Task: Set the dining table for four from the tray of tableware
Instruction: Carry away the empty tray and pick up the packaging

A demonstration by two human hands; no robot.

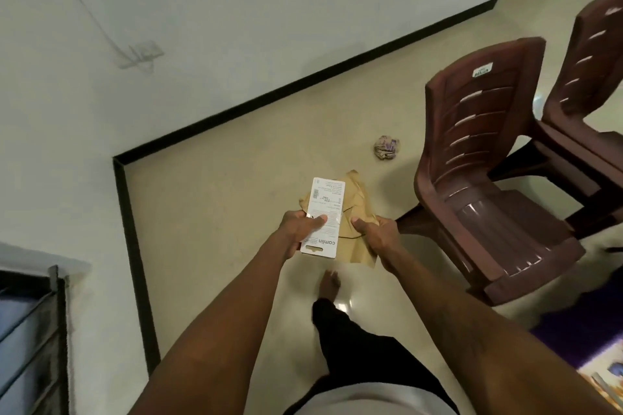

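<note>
Tiled floor (219, 212), no tray: setting seemingly unstarted. Pinching white card (328, 209) in left hand (301, 229), brown paper (357, 209) in right hand (377, 236); next, find tray.

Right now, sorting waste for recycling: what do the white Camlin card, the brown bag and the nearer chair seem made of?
Camlin card: stiff white printed cardboard, matte, with a punched hang slot.
Brown bag: probably thin kraft paper, creased and matte.
Nearer chair: moulded maroon plastic, by its slotted back and glossy seat highlights.
</note>
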